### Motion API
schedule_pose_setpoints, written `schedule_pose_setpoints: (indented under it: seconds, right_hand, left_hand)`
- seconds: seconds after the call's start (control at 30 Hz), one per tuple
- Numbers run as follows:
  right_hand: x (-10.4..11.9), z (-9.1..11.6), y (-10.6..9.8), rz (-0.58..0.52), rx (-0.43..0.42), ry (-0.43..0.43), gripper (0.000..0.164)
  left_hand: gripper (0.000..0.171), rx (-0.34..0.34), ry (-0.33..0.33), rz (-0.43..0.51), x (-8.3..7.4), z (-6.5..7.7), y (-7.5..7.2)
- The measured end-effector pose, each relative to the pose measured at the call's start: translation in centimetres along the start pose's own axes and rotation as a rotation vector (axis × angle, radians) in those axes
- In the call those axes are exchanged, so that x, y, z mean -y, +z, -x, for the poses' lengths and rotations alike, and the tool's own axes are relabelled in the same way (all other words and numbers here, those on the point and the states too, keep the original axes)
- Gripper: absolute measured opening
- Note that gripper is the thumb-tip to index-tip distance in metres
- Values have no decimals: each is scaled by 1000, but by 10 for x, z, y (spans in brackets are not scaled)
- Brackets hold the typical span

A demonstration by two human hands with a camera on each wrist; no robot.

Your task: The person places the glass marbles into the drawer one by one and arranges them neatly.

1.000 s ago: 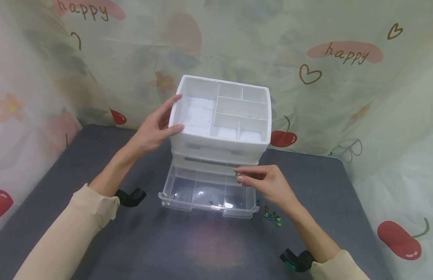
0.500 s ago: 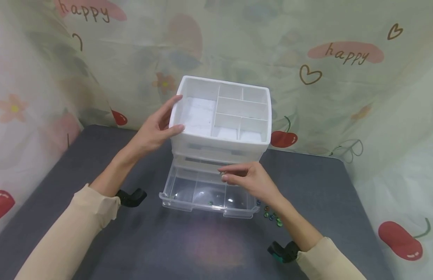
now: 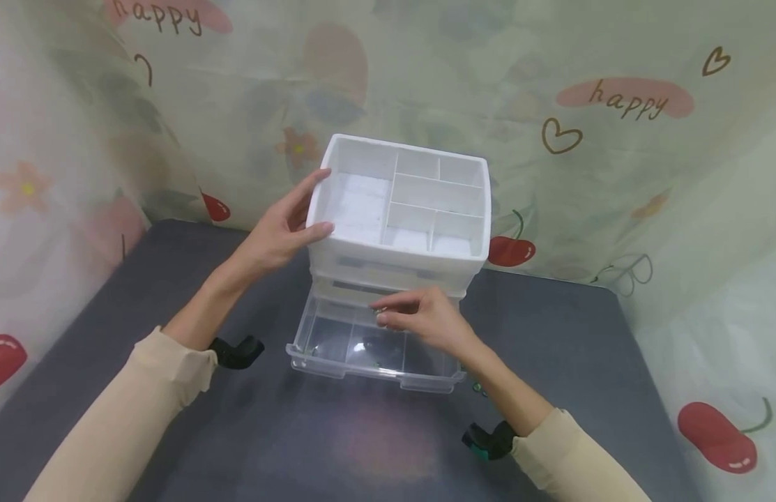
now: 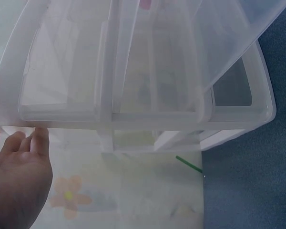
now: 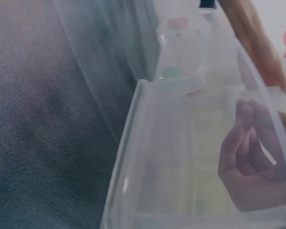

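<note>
A white drawer organizer (image 3: 397,254) with a divided top tray stands at the middle of the table. My left hand (image 3: 275,233) grips its left side, thumb and fingers over the top rim. The clear lower drawer (image 3: 370,374) is pulled out toward me. Above it, my right hand (image 3: 431,322) pinches a small glass marble (image 3: 379,311) between thumb and fingertips. One small green marble (image 3: 378,364) shows inside near the drawer's front. In the right wrist view the right hand (image 5: 252,162) appears through the clear drawer wall, the marble hidden by the fingers.
Some marbles (image 3: 479,388) lie on the dark grey table (image 3: 362,446) right of the drawer, partly hidden behind my right forearm. A patterned cloth (image 3: 513,104) hangs close behind and along both sides of the table. Black wrist-worn cameras sit at both wrists.
My right hand has moved left over the drawer, from its right part to about its middle, still pinching the marble. The left hand stays on the organizer's rim.
</note>
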State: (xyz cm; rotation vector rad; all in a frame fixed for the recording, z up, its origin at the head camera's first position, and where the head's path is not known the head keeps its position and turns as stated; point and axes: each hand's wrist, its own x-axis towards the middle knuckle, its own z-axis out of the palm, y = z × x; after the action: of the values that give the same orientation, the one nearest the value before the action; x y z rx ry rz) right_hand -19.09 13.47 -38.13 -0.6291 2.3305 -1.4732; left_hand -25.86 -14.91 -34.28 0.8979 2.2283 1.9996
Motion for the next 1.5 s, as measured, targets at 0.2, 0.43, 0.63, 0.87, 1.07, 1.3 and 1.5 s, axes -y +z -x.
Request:
schedule_pose_setpoints:
  seconds: [0.2, 0.43, 0.63, 0.87, 1.07, 1.3, 1.5]
  right_hand:
    - [-4, -12, 8, 99, 41, 10, 23]
    - [-1, -20, 15, 99, 73, 96, 22]
    - [-3, -24, 20, 79, 108, 133, 21]
    - [-6, -25, 23, 55, 125, 182, 18]
    - [-4, -26, 24, 37, 129, 209, 19]
    - [-4, -26, 25, 85, 137, 217, 22]
    - [-6, -25, 25, 128, 144, 203, 22]
  left_hand:
    - [77, -3, -2, -3, 0, 0, 0]
    - [77, 10, -13, 0, 0, -1, -1]
    - [77, 10, -18, -4, 0, -1, -1]
    - [77, 10, -12, -14, 0, -1, 0]
    - [77, 8, -9, -29, 1, -1, -1]
    - [78, 4, -14, -26, 1, 0, -1]
    - [78, 3, -20, -31, 1, 1, -1]
